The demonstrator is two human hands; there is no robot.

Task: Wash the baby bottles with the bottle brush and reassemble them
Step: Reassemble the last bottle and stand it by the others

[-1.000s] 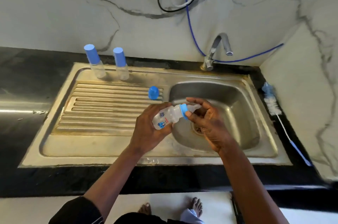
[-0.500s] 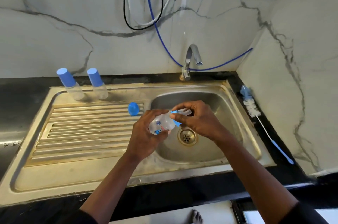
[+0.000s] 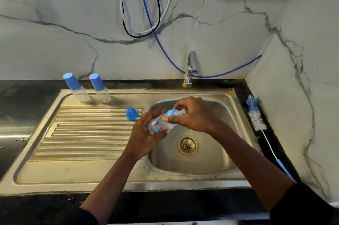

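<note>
A clear baby bottle [image 3: 159, 126] with a blue ring [image 3: 172, 116] and a clear teat lies tilted over the left edge of the sink basin [image 3: 216, 158]. My left hand [image 3: 145, 133] grips the bottle's body from below. My right hand [image 3: 192, 113] has its fingers and thumb curled round the blue ring and teat. A loose blue cap [image 3: 130, 113] stands on the drainboard [image 3: 88, 133] just left of my hands. Two capped bottles [image 3: 76, 88] [image 3: 100, 88] stand upright at the back of the drainboard. The bottle brush [image 3: 256, 116] lies on the black counter right of the sink.
The tap [image 3: 190, 67] rises behind the basin with no water running. A blue hose [image 3: 165, 48] and other cables hang on the marble wall. Black counter [image 3: 22, 103] surrounds the steel sink; a wall stands close on the right.
The view has shifted so the sink sits lower and more centred. Both hands stay on the bottle, with the right hand turned further over the ring.
</note>
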